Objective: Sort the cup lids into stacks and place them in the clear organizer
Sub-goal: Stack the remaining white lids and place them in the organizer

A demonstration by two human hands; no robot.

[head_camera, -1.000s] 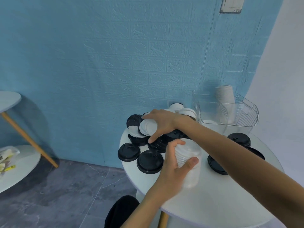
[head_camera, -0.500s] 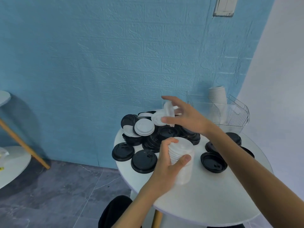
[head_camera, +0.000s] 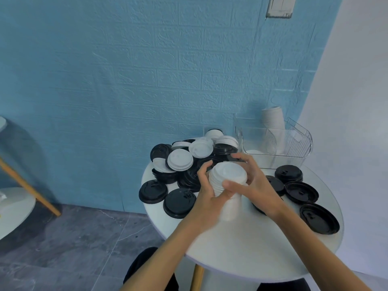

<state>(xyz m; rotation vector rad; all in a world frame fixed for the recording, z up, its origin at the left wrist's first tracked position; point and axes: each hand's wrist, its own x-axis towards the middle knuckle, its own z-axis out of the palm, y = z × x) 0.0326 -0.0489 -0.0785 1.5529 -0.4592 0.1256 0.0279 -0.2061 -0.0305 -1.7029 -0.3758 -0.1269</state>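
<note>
We've got both hands, left (head_camera: pixel 206 198) and right (head_camera: pixel 255 185), fingers curled round a ribbed white lid stack (head_camera: pixel 227 181) above the round table (head_camera: pixel 241 244), glossy black lids (head_camera: pixel 179 202) scattered about.

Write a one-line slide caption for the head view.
Both hands, left and right, grip a tall stack of white plastic cup lids above the round white table.

Person: left hand (head_camera: pixel 206 203) and right hand (head_camera: pixel 257 186) bare; forearms unsleeved; dark trousers (head_camera: pixel 144 267) at lower frame edge.
</note>
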